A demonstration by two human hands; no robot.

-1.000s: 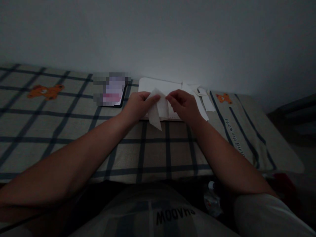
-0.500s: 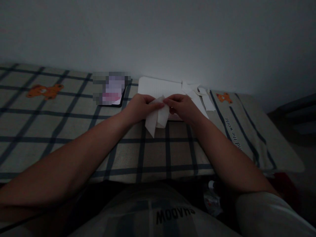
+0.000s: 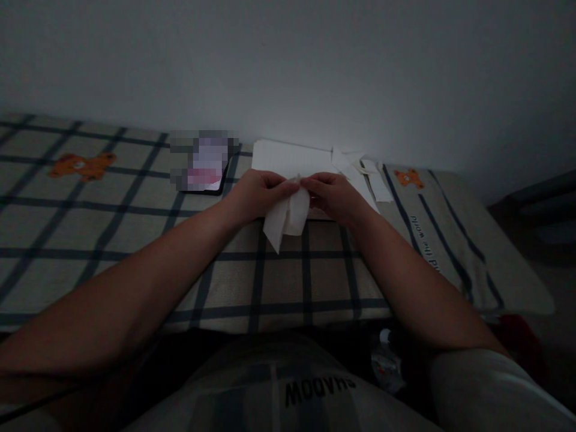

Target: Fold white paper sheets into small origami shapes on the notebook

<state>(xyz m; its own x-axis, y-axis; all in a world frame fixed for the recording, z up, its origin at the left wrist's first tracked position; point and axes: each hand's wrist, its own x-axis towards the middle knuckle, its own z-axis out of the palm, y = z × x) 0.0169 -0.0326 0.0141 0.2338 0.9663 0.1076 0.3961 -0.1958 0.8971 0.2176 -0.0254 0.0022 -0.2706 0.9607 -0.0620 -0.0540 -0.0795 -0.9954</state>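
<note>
Orange bear print (image 3: 81, 166) far left on beige checked bedsheet (image 3: 135, 240). Dark flat phone (image 3: 204, 168) near wall. Left hand (image 3: 256, 193) and right hand (image 3: 333, 193) close together, fingertips both pinching top of folded white paper piece (image 3: 285, 217), which hangs just above bed. White paper sheets (image 3: 288, 159) behind hands; loose white paper scraps (image 3: 369, 174) right.

Garment (image 3: 288, 384) at the lower edge: dark print, upside down to the camera, reads "SHADOW". Bed cover (image 3: 427, 240), right side: a line of dark lettering along a stripe, too small to read.
</note>
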